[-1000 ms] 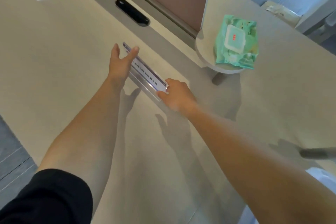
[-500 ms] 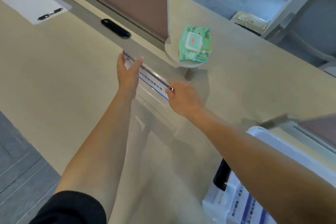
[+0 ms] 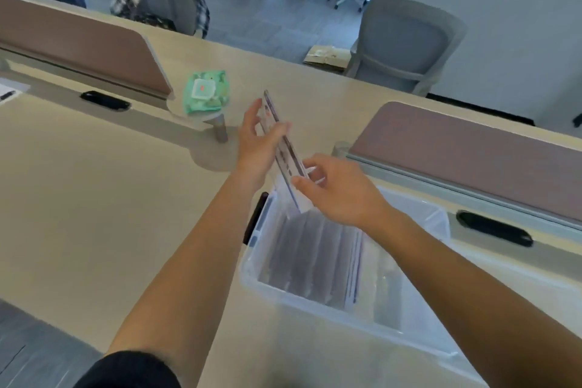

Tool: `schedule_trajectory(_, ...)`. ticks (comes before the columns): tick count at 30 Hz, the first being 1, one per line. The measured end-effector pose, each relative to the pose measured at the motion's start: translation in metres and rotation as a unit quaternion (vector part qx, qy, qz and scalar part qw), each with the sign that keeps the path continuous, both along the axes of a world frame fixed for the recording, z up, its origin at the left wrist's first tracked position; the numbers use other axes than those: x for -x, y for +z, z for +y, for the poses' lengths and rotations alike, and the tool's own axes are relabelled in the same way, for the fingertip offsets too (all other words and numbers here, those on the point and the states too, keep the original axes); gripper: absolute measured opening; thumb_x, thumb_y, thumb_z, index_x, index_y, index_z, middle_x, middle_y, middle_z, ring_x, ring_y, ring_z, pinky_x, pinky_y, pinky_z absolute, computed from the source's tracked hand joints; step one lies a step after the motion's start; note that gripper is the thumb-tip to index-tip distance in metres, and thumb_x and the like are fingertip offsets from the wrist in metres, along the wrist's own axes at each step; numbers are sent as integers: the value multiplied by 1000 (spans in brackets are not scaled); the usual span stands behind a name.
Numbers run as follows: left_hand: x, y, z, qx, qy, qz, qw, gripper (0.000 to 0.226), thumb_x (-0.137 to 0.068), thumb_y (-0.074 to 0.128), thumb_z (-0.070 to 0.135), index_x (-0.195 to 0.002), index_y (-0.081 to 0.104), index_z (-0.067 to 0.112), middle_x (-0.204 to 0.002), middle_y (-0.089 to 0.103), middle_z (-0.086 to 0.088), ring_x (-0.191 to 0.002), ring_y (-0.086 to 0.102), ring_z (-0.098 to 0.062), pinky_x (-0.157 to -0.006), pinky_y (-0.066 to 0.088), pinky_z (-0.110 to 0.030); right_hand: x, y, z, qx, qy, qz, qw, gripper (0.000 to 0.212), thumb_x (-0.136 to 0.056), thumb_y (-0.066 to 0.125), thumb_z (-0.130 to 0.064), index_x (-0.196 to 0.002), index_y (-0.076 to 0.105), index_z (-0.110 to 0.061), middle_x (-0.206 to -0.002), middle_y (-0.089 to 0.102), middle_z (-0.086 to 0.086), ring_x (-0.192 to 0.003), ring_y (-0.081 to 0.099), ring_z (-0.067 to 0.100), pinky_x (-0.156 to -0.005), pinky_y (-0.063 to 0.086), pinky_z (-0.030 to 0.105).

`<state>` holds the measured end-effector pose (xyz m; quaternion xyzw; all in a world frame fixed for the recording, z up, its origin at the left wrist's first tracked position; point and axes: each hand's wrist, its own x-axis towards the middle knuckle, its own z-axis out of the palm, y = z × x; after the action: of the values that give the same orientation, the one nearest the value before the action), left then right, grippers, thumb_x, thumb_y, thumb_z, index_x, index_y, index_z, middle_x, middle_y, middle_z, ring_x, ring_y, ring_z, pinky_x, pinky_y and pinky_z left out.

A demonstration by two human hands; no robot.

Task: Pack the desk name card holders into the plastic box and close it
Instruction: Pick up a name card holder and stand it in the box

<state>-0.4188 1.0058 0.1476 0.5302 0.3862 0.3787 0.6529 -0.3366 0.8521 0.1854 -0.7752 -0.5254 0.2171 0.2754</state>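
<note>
A clear acrylic name card holder (image 3: 285, 149) with a printed strip hangs tilted above the far left corner of the open plastic box (image 3: 315, 302). My left hand (image 3: 258, 143) grips its far end and my right hand (image 3: 333, 189) pinches its near end. Inside the box, several more name card holders (image 3: 315, 258) stand in a row on edge. A black latch (image 3: 255, 217) shows on the box's left side. No lid is in view.
A green pack of wet wipes (image 3: 206, 91) lies on a small round stand by the brown divider (image 3: 82, 47). A second divider (image 3: 466, 148) runs behind the box. A grey chair (image 3: 406, 44) and several people stand beyond the desk.
Both hands lifted the holder off the desk and carried it right, over the box. It turned from lying flat to steeply tilted. The view swung right and the box came fully into sight.
</note>
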Motion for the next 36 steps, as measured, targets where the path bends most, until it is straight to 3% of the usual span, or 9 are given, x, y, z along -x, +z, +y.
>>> schedule_trajectory(3, -30, 5, -57, -51, -72, 63, 994, 87, -56, 76, 48, -137, 45, 42, -139, 41, 2, -122, 52, -15, -98, 51, -46, -23, 4, -46, 12, -38, 3, 999, 45, -92, 55, -56, -132, 53, -34, -101, 71, -9, -86, 67, 8, -80, 53, 31)
schedule_trajectory(6, -51, 3, -99, -87, -143, 99, 981, 89, -57, 78, 51, -138, 44, 38, -137, 40, 3, -118, 55, -18, -98, 52, -42, -38, 4, -81, 31, -73, -4, 997, 39, -96, 54, -45, -134, 50, -34, -91, 74, -2, -78, 69, 13, -73, 57, 33)
schedule_trajectory(11, -68, -6, -133, -117, -282, 169, 937, 92, -71, 81, 45, -148, 30, 37, -145, 27, -2, -120, 45, -14, -105, 44, -36, -42, -6, -120, 82, -151, -2, 985, 11, -100, 51, -30, -93, 58, -25, -82, 74, 6, -73, 72, 24, -66, 60, 31)
schedule_trajectory(16, -28, -39, -106, -266, -352, 304, 844, 97, -66, 77, 64, -147, 30, 38, -155, 10, 5, -139, 28, -21, -114, 31, -45, -52, -36, -151, 113, -278, 41, 953, 18, -96, 54, -24, -79, 62, -24, -93, 72, -2, -77, 72, 16, -65, 62, 34)
schedule_trajectory(20, 9, -82, -57, -470, -231, 424, 739, 70, -79, 69, 56, -139, 48, 27, -153, 22, -12, -140, 24, -38, -113, 26, -52, -65, -55, -156, 149, -342, 15, 928, 18, -91, 55, -14, -76, 60, -5, -74, 65, 5, -60, 63, 19, -51, 53, 29)
schedule_trajectory(22, 19, -101, -41, -500, -211, 484, 686, 68, -82, 67, 49, -139, 44, 23, -154, 20, -17, -140, 20, -42, -114, 25, -52, -69, -64, -151, 172, -353, 2, 920, 20, -85, 53, -8, -66, 50, -5, -65, 57, 8, -52, 54, 22, -46, 41, 24)
schedule_trajectory(25, 30, -121, -34, -434, -233, 532, 688, 72, -85, 62, 48, -143, 31, 20, -158, 7, -17, -138, 23, -43, -109, 32, -48, -75, -84, -139, 217, -355, -3, 909, 16, -82, 51, -5, -67, 45, -6, -70, 56, 10, -52, 48, 21, -46, 35, 23)
schedule_trajectory(29, 34, -128, -37, -406, -212, 497, 736, 66, -84, 63, 32, -139, 35, 10, -158, 15, -15, -117, 50, -44, -86, 46, -45, -76, -116, -126, 263, -334, 3, 905, 7, -85, 51, -2, -79, 54, 1, -91, 63, 22, -71, 62, 22, -61, 54, 33)
schedule_trajectory(36, 29, -131, -32, -371, -189, 497, 761, 68, -83, 63, 28, -142, 33, 13, -161, 10, -12, -121, 50, -40, -84, 52, -45, -76, -161, -115, 298, -320, 33, 899, 19, -87, 53, -3, -71, 47, -11, -76, 54, 7, -55, 50, 15, -45, 39, 21)
